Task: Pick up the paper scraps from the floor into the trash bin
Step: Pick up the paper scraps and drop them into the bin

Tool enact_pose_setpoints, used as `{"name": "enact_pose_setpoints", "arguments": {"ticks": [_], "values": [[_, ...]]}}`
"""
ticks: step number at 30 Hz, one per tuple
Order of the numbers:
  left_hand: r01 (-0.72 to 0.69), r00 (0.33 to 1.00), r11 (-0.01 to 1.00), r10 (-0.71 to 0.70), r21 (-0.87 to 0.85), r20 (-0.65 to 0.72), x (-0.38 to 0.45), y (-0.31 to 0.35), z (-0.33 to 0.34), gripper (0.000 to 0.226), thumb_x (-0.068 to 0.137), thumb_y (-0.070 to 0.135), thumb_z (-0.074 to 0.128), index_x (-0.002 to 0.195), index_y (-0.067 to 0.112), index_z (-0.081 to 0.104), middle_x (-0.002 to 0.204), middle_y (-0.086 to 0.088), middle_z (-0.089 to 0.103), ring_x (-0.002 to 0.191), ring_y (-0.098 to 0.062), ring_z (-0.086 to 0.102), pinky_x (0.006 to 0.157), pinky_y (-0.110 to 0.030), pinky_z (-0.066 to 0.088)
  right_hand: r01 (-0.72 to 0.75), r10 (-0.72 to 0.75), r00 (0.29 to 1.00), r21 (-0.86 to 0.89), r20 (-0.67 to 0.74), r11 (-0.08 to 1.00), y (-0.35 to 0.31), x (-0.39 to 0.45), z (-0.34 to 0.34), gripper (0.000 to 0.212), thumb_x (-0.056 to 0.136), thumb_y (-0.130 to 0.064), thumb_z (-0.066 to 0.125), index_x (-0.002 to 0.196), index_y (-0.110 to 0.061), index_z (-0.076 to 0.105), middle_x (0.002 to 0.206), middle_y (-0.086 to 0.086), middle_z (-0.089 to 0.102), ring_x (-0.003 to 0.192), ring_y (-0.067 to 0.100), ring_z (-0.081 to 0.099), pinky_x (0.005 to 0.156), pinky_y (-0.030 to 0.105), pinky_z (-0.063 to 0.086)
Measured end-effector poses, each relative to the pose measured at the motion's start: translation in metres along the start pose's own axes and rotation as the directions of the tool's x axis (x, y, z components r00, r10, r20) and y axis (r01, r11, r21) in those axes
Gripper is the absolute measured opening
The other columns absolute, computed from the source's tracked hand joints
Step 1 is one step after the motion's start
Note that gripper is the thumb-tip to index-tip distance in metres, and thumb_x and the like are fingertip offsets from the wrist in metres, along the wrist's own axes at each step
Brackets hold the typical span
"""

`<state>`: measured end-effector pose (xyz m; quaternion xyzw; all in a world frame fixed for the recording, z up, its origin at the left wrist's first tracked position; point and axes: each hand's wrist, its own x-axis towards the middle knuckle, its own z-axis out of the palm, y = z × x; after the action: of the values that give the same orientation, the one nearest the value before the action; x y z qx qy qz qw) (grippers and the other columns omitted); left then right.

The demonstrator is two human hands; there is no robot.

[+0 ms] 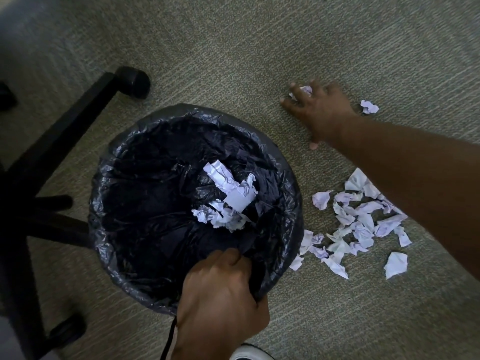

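Note:
A round trash bin [122, 162] lined with a black plastic bag stands on the carpet, with several white paper scraps [228, 198] inside it. My left hand [223, 289] grips the bin's near rim and the bag. My right hand [317, 110] reaches out over the floor beyond the bin, its fingers closing around a crumpled scrap [306, 90]. Another single scrap [369, 107] lies just right of that hand. A pile of several crumpled scraps [355, 227] lies on the carpet right of the bin, partly under my right forearm.
The black base of an office chair [78, 118] with castors stands left of the bin, one leg reaching toward its far rim. Grey-green carpet covers the floor. A white shoe tip [249, 353] shows at the bottom edge.

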<state>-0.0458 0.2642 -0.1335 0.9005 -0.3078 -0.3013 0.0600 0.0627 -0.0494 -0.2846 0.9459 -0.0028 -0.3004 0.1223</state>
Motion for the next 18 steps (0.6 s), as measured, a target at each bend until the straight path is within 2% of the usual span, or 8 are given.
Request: {"name": "enact_pose_setpoints", "arguments": {"ticks": [4,7,9,12,15,18], "values": [[-0.003,1.000,1.000,0.003,-0.007,0.001,0.000,-0.002,0.001,0.022,0.045,0.035,0.067,0.056,0.021,0.054,0.061,0.007,0.049,0.056,-0.018,0.053,0.050,-0.021,0.026,0.002,-0.003,0.999,0.022,0.038,1.000,-0.003,0.001,-0.003,0.138,0.056,-0.046,0.093,0.159,-0.017,0.005,0.166,0.013,0.004,0.139,0.044,0.037,0.097,0.053,0.046],[-0.002,1.000,1.000,0.002,-0.011,0.003,-0.001,-0.002,0.002,0.023,0.044,0.035,0.068,0.056,0.021,0.055,0.060,0.007,0.050,0.054,-0.018,0.053,0.050,-0.021,0.025,0.006,-0.007,0.998,0.025,0.054,1.000,-0.007,0.001,-0.003,0.117,0.051,-0.034,0.098,0.145,-0.003,0.035,0.157,0.019,0.021,0.119,0.045,0.052,0.083,0.051,0.053],[0.002,1.000,1.000,-0.002,-0.013,0.000,-0.001,-0.002,0.001,0.022,0.044,0.035,0.068,0.055,0.021,0.055,0.060,0.007,0.050,0.054,-0.019,0.053,0.050,-0.021,0.025,0.005,-0.008,0.997,0.043,0.075,0.999,-0.009,0.000,-0.004,0.105,0.048,-0.028,0.099,0.134,-0.001,0.047,0.147,0.020,0.032,0.108,0.043,0.057,0.074,0.049,0.053],[0.006,1.000,1.000,-0.006,-0.012,0.000,0.000,-0.002,0.001,0.021,0.046,0.034,0.067,0.055,0.021,0.054,0.060,0.007,0.050,0.053,-0.019,0.052,0.049,-0.021,0.025,-0.010,0.001,0.995,0.081,0.102,0.997,-0.009,-0.007,-0.010,0.091,0.049,-0.027,0.098,0.126,-0.003,0.056,0.136,0.018,0.041,0.106,0.041,0.059,0.069,0.045,0.049],[0.020,1.000,1.000,-0.020,-0.017,0.007,0.000,0.000,0.001,0.018,0.049,0.033,0.063,0.054,0.020,0.053,0.059,0.007,0.048,0.052,-0.018,0.051,0.048,-0.020,0.026,-0.055,0.049,0.997,0.126,0.053,0.991,-0.012,-0.020,-0.012,0.074,0.058,-0.022,0.095,0.119,0.000,0.060,0.128,0.020,0.045,0.102,0.041,0.060,0.066,0.043,0.047],[0.028,0.999,0.999,-0.028,-0.017,0.015,-0.001,0.000,-0.001,0.016,0.051,0.034,0.060,0.055,0.020,0.053,0.060,0.007,0.049,0.053,-0.019,0.051,0.048,-0.022,0.028,-0.057,0.074,0.992,0.166,-0.099,0.985,-0.016,-0.036,-0.002,0.041,0.083,-0.010,0.073,0.118,0.006,0.058,0.133,0.025,0.044,0.097,0.042,0.062,0.060,0.041,0.041]]}}
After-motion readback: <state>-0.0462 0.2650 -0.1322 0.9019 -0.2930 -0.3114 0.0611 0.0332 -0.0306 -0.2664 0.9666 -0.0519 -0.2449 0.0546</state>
